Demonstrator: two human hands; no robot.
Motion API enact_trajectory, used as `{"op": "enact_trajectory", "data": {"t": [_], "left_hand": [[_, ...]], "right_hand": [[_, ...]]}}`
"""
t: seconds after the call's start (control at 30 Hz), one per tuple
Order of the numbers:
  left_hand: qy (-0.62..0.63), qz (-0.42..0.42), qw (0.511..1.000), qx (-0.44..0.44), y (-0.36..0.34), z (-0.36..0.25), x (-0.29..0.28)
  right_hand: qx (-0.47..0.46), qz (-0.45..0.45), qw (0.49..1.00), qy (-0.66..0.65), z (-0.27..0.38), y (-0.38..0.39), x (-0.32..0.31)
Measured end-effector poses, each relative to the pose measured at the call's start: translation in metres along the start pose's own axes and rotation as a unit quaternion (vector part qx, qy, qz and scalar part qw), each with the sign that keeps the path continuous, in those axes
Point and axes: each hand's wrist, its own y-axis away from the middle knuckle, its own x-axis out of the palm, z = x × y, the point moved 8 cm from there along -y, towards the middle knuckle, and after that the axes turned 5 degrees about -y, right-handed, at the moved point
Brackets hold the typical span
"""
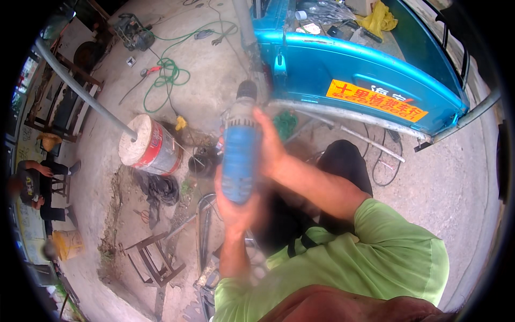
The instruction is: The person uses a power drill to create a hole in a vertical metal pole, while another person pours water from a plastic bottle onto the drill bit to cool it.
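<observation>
One blue vehicle body [354, 70] up top, one grey steel tube [343, 115] running along under it. One red-and-white drum [153, 147] left, a pipe leaning on it. One blue power tool [240, 155], centre frame, nose toward the tube. Left hand [233, 206] grips its rear, right hand [268, 145] clamps the body. Positioning step; next needs steady aim. Blurred, bit type unclear.

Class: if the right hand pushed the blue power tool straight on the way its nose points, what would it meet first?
Probably the grey pipe beside the blue vehicle; the right hand and tool are blurred, so depth is unclear.
</observation>
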Motion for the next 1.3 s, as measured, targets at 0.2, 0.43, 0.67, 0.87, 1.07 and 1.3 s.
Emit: {"op": "enact_trajectory", "data": {"t": [0.2,0.43,0.67,0.87,1.07,1.3], "left_hand": [[-0.014,-0.018,1.0,-0.007,-0.003,0.0,-0.003],[0.001,-0.025,0.999,-0.024,-0.001,0.008,-0.001],[-0.004,-0.012,0.999,-0.049,0.0,0.026,-0.005],[-0.009,-0.001,0.998,-0.058,0.0,0.032,-0.007],[0.001,0.008,0.997,-0.075,-0.003,0.033,-0.003],[0.015,-0.011,0.997,-0.08,-0.014,0.036,0.006]], "right_hand": [[0.007,0.01,1.0,-0.027,-0.001,-0.004,0.0],[0.002,-0.004,1.0,0.003,0.001,-0.003,-0.001],[0.003,0.011,1.0,-0.001,-0.001,-0.007,-0.002],[0.006,-0.002,1.0,-0.003,-0.003,-0.008,-0.004],[0.015,-0.007,1.0,-0.011,-0.003,-0.013,-0.011],[0.015,-0.009,1.0,-0.012,0.011,-0.017,-0.005]]}}
